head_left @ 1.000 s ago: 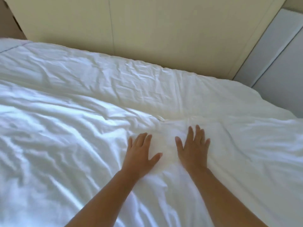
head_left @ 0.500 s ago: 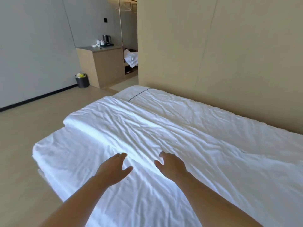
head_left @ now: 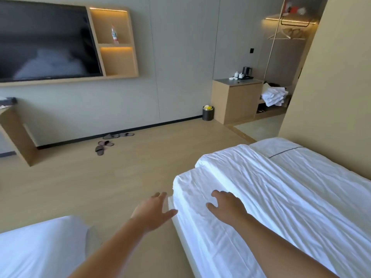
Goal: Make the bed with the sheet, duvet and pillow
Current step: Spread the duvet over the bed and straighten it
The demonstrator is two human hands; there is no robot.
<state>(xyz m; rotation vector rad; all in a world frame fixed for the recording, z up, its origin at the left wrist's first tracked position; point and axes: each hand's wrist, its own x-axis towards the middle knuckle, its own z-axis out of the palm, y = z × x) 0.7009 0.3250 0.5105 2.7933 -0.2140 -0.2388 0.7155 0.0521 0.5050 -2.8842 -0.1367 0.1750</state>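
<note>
A white duvet lies spread over the bed at the right, wrinkled, with its far edge folded back in a thick band. Beyond the fold shows the white sheet with a dark stripe. My right hand hovers over the duvet near the bed's left corner, fingers loosely spread and holding nothing. My left hand is stretched out flat beside the bed's edge, over the floor, empty. No pillow shows on this bed.
A second white bed is at the lower left. Slippers lie on the wooden floor by the wall. A TV, a cabinet with a kettle, a bin and a pile of white linen stand beyond.
My view has swung left from the headboard wall toward the room. Both hands have lifted off the duvet's middle and moved to the bed's left corner, the left one past the edge.
</note>
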